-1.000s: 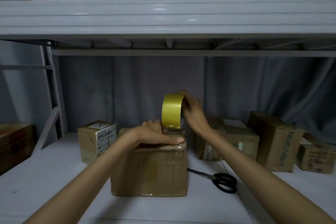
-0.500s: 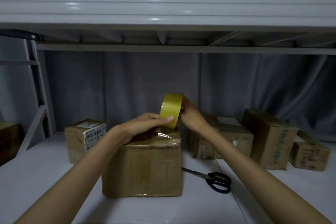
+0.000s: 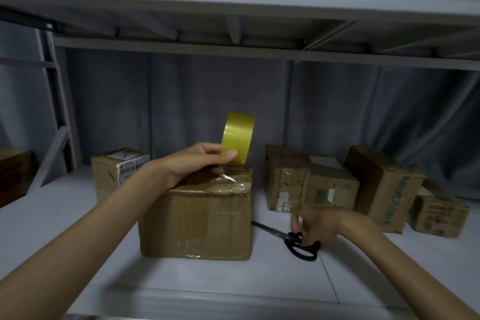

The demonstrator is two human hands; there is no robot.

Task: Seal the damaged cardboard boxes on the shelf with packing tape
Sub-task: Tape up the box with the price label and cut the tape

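Right hand (image 3: 315,226) let go of the tape roll (image 3: 237,139) and dropped to the shelf (image 3: 207,283), right of the front box (image 3: 197,218); it sat motion-blurred over the black handles of the scissors (image 3: 298,243), grip not readable. Left hand (image 3: 193,163) came up off the box top, where it had been pressing the tape end down a second ago, and took over the roll alone, pinching its lower edge and holding it upright above the box's back right corner. A clear strip of tape ran from roll to box top.
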